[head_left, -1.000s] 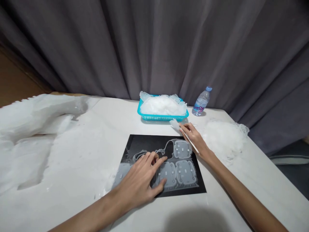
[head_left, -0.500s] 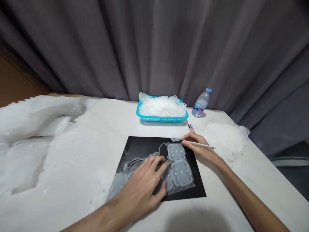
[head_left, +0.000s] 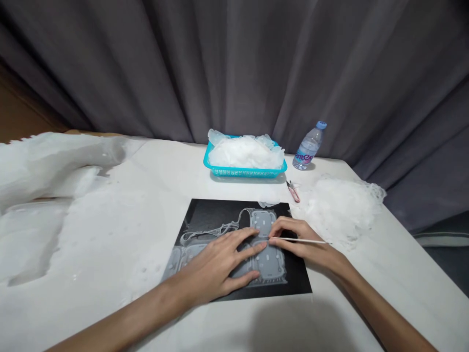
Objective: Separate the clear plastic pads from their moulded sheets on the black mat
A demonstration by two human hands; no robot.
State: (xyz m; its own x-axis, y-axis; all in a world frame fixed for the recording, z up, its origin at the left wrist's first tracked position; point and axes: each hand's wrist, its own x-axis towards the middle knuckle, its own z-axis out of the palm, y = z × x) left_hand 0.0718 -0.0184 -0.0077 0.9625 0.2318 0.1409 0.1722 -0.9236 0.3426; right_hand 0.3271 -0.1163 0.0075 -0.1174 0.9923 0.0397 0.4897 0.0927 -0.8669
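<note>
Black and flat on the white table [head_left: 146, 318], a cutting mat [head_left: 298, 278] lies in front of the person, and on it rests a translucent plastic sheet [head_left: 269, 264] moulded into rounded-square panels. Narrow wavy strips [head_left: 210, 233], looped and partly peeled away in outline, run along the sheet's far side. The left hand [head_left: 222, 261] lies palm down over the middle of the sheet, fingers spread and loosely straight, pressing on it without gripping anything visible. The right hand [head_left: 298, 237] has its thumb and fingers pinched together around a slim white rod [head_left: 306, 240], which points back toward the wrist; its working end is hidden at the fingertips, just beside the right-hand panels. A small translucent scrap [head_left: 269, 202] sits at the mat's far edge. Beyond are pink-handled thread snips [head_left: 293, 191], a turquoise basket [head_left: 245, 173] heaped with whitish translucent pieces [head_left: 244, 152], and a blue-capped water bottle [head_left: 308, 148]. A wispy white pile [head_left: 337, 208] lies to the right, and larger translucent sheets [head_left: 44, 171] are stacked at far left, before a grey curtain [head_left: 234, 68]
</note>
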